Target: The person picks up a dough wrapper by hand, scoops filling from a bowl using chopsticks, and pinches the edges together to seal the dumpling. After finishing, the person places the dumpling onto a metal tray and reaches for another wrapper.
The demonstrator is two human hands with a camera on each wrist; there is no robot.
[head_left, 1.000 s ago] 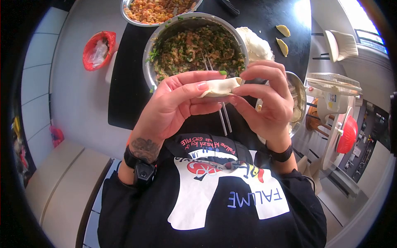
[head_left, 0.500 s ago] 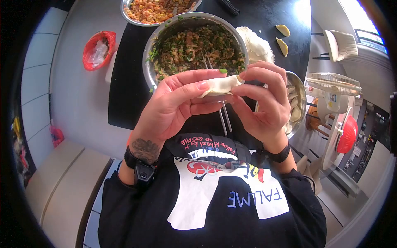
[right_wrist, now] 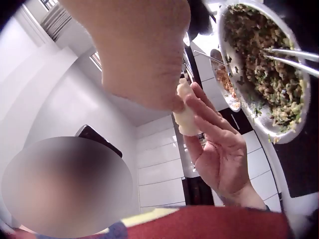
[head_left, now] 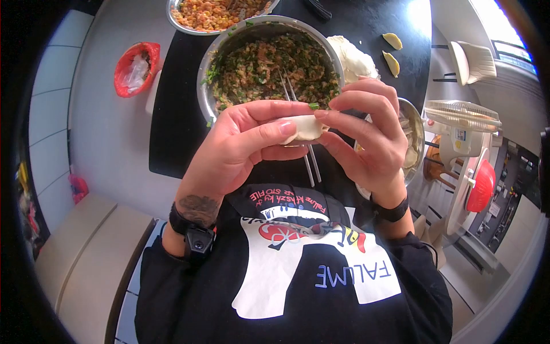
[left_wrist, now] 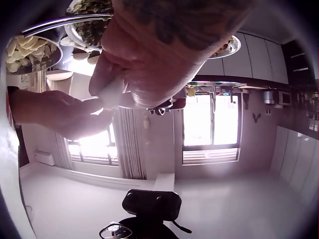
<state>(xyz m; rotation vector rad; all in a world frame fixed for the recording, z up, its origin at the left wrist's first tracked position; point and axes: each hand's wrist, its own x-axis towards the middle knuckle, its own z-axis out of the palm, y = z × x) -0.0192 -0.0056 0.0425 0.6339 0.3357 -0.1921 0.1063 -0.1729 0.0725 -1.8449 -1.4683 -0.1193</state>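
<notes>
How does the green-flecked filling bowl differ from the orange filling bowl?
The green-flecked filling bowl is wider than the orange filling bowl. The first holds a brown-and-green mix, the second an orange one with yellow bits. The head view shows the first's far rim but cuts off the second's. Both look round and metallic.

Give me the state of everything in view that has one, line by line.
Dumpling: folded, held by both hands
Left hand: fingers curled round the dumpling
Right hand: pinching its end
Green-flecked filling bowl: uncovered
Chopsticks: leaning in that bowl
Orange filling bowl: uncovered
Red bag: open
Fan: on or off, cannot tell
</notes>
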